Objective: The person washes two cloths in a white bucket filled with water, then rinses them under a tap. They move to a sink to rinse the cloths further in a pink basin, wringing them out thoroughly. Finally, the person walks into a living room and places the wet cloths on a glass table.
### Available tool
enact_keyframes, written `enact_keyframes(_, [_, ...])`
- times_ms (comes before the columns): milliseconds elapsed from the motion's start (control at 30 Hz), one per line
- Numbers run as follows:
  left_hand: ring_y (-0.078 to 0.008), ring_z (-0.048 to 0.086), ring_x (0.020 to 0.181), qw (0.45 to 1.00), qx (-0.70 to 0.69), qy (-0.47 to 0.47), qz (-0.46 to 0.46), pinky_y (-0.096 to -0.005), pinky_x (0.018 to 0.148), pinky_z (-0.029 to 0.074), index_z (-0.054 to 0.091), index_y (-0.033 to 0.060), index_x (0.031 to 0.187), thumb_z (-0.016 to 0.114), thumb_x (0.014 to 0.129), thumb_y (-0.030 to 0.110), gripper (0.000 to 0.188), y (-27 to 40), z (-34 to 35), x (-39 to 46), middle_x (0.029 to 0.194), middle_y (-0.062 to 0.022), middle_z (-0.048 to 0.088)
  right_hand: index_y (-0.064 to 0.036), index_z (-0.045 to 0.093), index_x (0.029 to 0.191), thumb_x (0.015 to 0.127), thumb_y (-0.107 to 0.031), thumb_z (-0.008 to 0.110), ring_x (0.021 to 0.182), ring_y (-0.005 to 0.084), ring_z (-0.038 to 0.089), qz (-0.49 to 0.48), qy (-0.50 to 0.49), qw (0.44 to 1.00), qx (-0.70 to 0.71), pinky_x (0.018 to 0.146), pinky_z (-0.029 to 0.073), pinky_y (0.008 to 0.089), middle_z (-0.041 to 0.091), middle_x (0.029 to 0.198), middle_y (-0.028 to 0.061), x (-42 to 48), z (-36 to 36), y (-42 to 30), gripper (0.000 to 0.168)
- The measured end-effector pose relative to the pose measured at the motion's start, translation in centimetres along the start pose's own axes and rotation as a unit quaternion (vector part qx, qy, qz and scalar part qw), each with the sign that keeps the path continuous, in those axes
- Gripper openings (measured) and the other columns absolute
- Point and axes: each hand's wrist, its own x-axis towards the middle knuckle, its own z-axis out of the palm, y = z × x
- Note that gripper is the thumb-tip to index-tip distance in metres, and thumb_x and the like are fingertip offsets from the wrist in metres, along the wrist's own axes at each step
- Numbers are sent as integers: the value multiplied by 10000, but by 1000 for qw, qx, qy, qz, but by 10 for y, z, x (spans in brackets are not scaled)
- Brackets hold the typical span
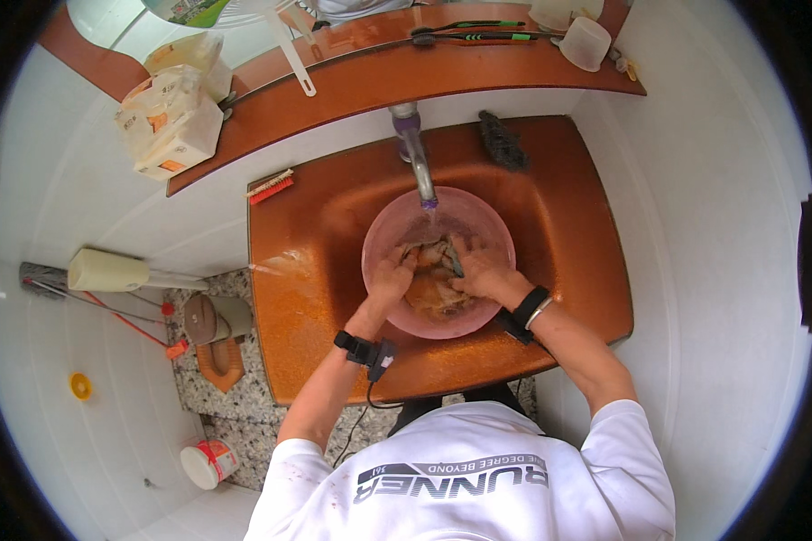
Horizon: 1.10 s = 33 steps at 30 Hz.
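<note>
A pink plastic basin [377,233] rests in the bowl of an orange-brown sink counter [304,304]. Inside it lies a bunched wet cloth [436,287], tan and orange with a grey-green edge, in murky water. My left hand [392,274] grips the cloth from the left, its fingertips partly hidden in the folds. From the right, my right hand [480,267] holds the cloth near the grey-green edge, fingers spread along it. Water runs from a metal faucet [417,159] with purple fittings into the basin, just beyond my hands.
A dark scrubbing pad [504,142] lies behind the faucet's right side; a red-bristled brush [269,186] sits at the back left corner. Above runs a shelf [352,78] with toothbrushes [474,37], a cup [584,44] and a tissue pack [172,122]. A lidded bin [216,318] stands left.
</note>
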Motion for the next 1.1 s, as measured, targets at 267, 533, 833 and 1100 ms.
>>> enact_keyframes(267, [-228, 606, 1117, 947, -226, -97, -204, -348, 940, 535, 451, 80, 1380, 495, 1032, 330, 430, 46, 27, -13, 1278, -89, 577, -22, 556, 1252, 810, -128, 722, 952, 251, 648, 59, -37, 793, 606, 791, 538, 351, 652, 1063, 185, 29, 39, 7, 483])
enact_keyframes(533, [-210, 658, 969, 901, -374, -137, -174, -368, 851, 563, 588, 62, 1175, 478, 1019, 292, 299, 113, 19, -22, 1087, -90, 648, -41, 647, 994, 862, -143, 723, 824, 81, 620, -72, -21, 683, 727, 711, 523, 255, 659, 923, -3, -24, -58, -40, 183])
enact_keyframes(833, [-166, 644, 1007, 820, -520, -160, -180, -321, 840, 559, 558, 59, 1214, 460, 1029, 189, 247, 151, 18, -49, 1145, -67, 626, -38, 587, 713, 806, -203, 696, 600, 311, 612, -151, 314, 851, 392, 580, 497, 399, 626, 659, 163, -18, -64, -51, 219])
enact_keyframes(1100, [-208, 647, 990, 929, -337, -132, -85, -338, 823, 563, 564, 69, 1185, 462, 1035, 254, 258, 130, 38, -44, 1112, -80, 636, -18, 650, 841, 886, -269, 632, 762, 407, 629, -27, 289, 876, 385, 665, 497, 449, 660, 809, 211, 6, -48, -40, 256])
